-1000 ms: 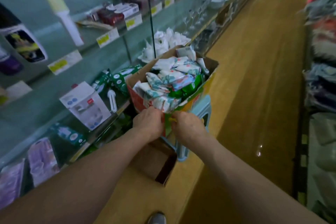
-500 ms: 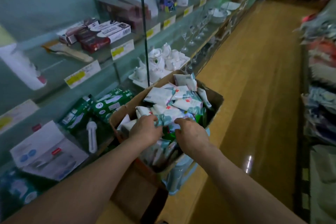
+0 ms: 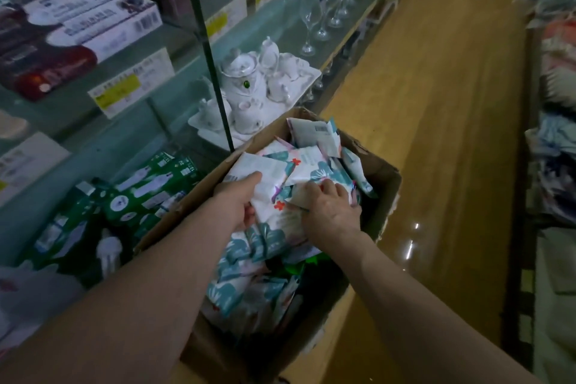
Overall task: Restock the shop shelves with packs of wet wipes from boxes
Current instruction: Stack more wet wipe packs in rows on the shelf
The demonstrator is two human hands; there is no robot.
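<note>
Glass shelves (image 3: 174,50) along a shop aisle carry a white tea set (image 3: 255,87) and green packs (image 3: 134,196); beside them stands an open cardboard box (image 3: 383,178) heaped with packs of wet wipes (image 3: 249,259). Left hand (image 3: 237,206), fingers curled, grips one white pack (image 3: 268,178) atop the heap. Right hand (image 3: 330,212) pinches a neighbouring pack (image 3: 314,165) with bent fingertips.

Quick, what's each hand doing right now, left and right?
Left hand: closed on a wipes pack in the cardboard box.
Right hand: fingers curled onto another pack; a firm grasp cannot be told.
</note>
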